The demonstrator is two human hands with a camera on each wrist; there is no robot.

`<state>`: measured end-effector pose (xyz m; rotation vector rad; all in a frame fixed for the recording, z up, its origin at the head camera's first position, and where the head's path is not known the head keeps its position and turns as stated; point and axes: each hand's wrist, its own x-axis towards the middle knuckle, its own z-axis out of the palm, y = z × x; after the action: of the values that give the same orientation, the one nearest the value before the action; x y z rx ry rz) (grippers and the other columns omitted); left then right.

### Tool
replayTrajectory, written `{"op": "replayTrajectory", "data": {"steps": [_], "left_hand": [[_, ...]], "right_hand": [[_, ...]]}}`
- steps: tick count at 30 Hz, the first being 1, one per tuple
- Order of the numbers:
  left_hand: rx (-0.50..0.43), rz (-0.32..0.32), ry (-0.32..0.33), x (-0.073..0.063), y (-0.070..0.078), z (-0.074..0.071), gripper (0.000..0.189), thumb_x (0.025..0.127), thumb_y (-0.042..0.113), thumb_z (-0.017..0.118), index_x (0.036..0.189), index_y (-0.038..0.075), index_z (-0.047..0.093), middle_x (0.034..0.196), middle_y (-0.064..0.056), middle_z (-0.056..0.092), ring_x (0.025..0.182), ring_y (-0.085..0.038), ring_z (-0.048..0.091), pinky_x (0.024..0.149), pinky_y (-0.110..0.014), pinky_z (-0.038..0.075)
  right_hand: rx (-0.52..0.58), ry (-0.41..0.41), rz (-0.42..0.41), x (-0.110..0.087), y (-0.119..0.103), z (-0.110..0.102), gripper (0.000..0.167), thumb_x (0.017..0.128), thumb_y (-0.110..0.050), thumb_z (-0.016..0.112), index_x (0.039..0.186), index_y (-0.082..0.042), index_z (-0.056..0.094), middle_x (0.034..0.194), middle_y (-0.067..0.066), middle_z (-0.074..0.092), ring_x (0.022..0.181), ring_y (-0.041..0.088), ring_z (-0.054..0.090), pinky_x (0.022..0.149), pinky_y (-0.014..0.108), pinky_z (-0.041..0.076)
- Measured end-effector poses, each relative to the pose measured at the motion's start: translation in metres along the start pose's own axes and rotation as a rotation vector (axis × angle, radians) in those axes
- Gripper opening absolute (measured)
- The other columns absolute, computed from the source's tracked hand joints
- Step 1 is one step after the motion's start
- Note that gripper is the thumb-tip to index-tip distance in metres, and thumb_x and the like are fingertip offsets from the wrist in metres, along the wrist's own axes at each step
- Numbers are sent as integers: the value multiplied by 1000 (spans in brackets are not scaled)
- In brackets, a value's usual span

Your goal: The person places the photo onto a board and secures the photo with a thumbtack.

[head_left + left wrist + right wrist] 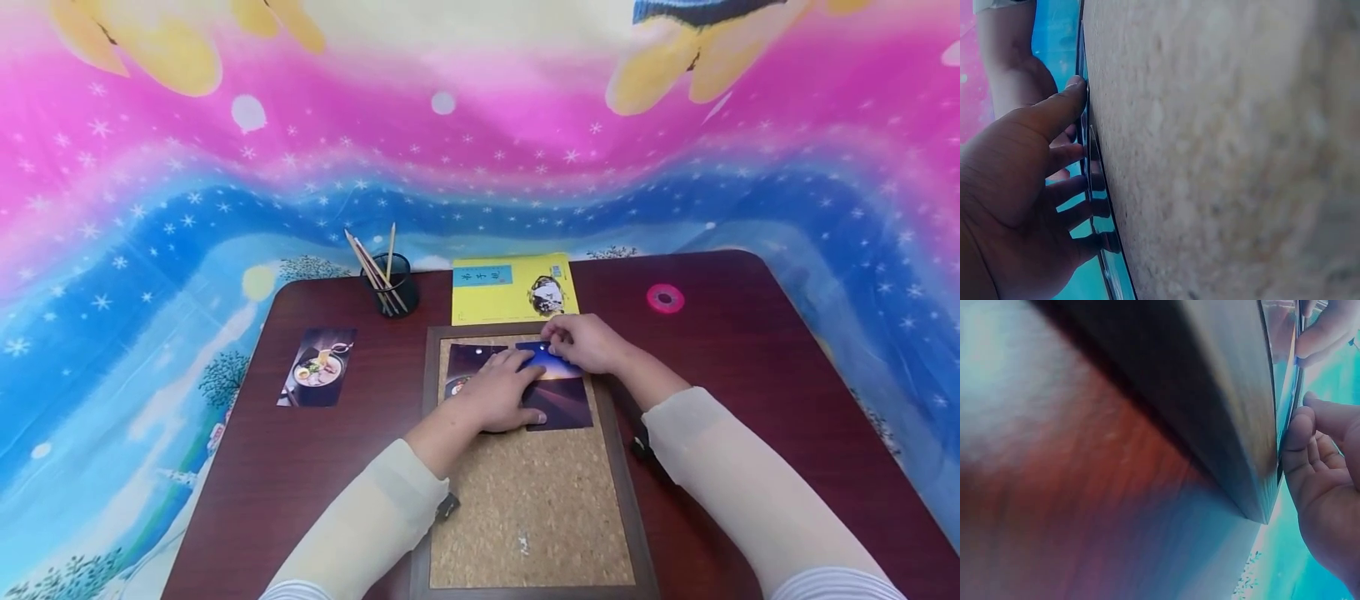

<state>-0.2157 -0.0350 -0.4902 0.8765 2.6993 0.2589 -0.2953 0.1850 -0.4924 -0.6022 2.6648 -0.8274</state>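
My left hand (495,392) lies spread over two photos on a framed cork board (532,500). Its extended fingers rest on the prints, as the left wrist view shows from low down. The left photo (472,358) is dark and partly hidden by that hand. Beside it, the right photo (558,400) has a blue upper part and a dark lower part. A small white dot shows near each photo's top. My right hand (588,343) has bent fingers at the right photo's upper edge. In the right wrist view its thumb and index fingertips touch there; anything between them is hidden.
Behind the board lies a yellow booklet (498,296). A black mesh cup (397,292) with several pencils stands left of it. A noodle-bowl photo (318,367) lies on the left tabletop, and a pink ring-shaped object (665,298) sits at the back right.
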Motion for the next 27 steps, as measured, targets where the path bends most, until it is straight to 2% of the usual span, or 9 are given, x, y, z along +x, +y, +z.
{"op": "replayTrajectory", "data": {"steps": [9, 14, 20, 27], "left_hand": [[-49, -5, 19, -2, 2, 0, 82, 94, 61, 67, 161, 21, 40, 171, -8, 21, 158, -33, 16, 126, -47, 20], [-90, -7, 55, -1, 2, -1, 86, 92, 58, 72, 162, 22, 36, 172, -6, 11, 158, -33, 12, 124, -49, 27], [-139, 16, 81, -1, 1, -2, 87, 92, 55, 74, 162, 21, 36, 172, -6, 13, 157, -34, 13, 123, -51, 29], [-193, 9, 100, -7, -3, -5, 86, 93, 53, 73, 163, 25, 34, 173, -2, 13, 158, -30, 12, 122, -53, 29]], "right_hand": [[14, 24, -6, -18, -1, -2, 17, 101, -17, 68, 118, -12, 71, 91, -2, 67, 74, 15, 62, 71, 35, 53], [-1, 42, -38, -23, -3, -3, 18, 100, -16, 69, 117, -11, 71, 91, -3, 68, 78, 14, 62, 74, 35, 53], [-14, 48, -43, -30, -2, -4, 16, 100, -16, 70, 116, -12, 71, 93, -3, 68, 82, 15, 62, 77, 36, 54], [-2, 86, -67, -41, 2, -8, 20, 98, -20, 74, 116, -13, 73, 96, -3, 70, 85, 15, 63, 79, 38, 55]]}}
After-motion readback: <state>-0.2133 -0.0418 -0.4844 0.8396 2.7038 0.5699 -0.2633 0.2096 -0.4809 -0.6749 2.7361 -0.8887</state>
